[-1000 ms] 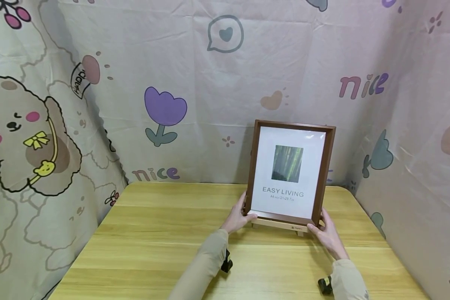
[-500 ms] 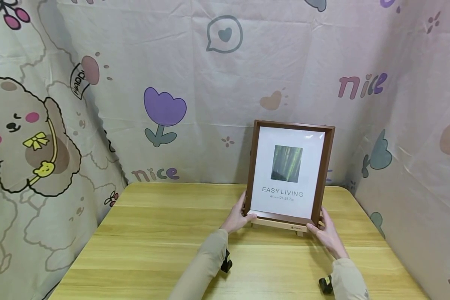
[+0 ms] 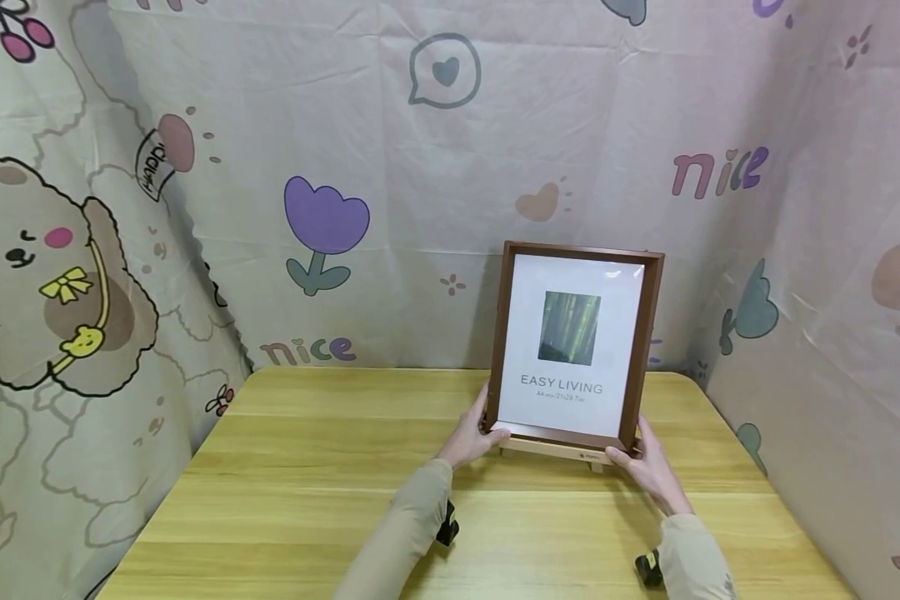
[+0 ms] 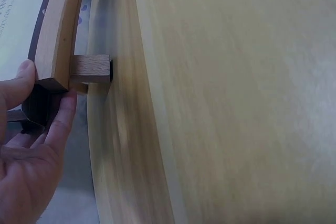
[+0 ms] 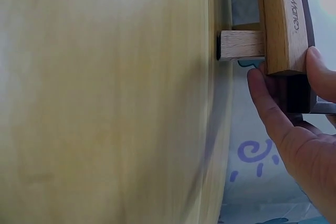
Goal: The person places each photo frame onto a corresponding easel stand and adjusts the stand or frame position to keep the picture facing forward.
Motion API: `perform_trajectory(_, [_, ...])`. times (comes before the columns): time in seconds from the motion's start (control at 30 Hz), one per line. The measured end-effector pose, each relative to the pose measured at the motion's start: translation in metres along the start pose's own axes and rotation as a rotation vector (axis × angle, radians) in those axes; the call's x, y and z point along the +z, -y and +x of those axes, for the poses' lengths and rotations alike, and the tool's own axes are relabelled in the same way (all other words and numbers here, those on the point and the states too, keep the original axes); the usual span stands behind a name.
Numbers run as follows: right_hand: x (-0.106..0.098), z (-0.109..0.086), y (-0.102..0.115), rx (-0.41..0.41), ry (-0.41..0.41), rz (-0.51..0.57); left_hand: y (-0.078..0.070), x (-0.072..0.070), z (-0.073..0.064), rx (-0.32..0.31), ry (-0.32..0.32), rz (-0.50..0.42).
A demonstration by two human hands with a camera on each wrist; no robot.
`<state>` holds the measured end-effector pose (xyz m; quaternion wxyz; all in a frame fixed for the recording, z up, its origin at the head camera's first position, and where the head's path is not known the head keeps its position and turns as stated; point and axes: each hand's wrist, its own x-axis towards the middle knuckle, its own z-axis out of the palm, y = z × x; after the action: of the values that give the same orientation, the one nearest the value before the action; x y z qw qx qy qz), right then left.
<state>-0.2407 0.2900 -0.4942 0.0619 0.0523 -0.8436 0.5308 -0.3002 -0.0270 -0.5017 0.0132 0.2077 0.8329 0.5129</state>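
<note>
A brown picture frame (image 3: 576,333) stands leaning back on a pale wooden easel (image 3: 551,451), right of the table's middle. Behind its glazing is a white sheet printed "EASY LIVING". My left hand (image 3: 471,435) grips the lower left corner, thumb on the front, fingers round the side and back. The right hand (image 3: 651,468) holds the lower right corner likewise. Each wrist view shows a wooden easel foot (image 4: 90,68) resting on the table beside the fingers. In the right wrist view, the easel's ledge (image 5: 287,19) bears a small logo. The easel's back is hidden.
The light wooden table (image 3: 307,467) reaches back to a printed cloth backdrop (image 3: 390,125) close behind the frame. More cloth hangs at the left and right sides. Black wrist cameras (image 3: 447,525) sit under both sleeves.
The head view has shifted slightly, so everything appears a little further left. Both hands keep their hold, and the picture frame stays in place on the easel.
</note>
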Motion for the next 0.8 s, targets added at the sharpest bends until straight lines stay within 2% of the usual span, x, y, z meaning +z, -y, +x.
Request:
perform_trajectory(0.23, [0.004,0.002,0.0,-0.02,-0.011,-0.019,-0.001,-0.005,-0.002,-0.044,0.011,-0.027])
perform_trajectory(0.43, [0.007,0.003,0.0,-0.027,-0.022,-0.056,0.001,-0.008,-0.003,-0.009,0.012,-0.025])
perform_trajectory(0.8, [0.015,0.004,0.003,-0.056,-0.033,-0.024,0.007,-0.014,-0.005,0.049,0.008,-0.031])
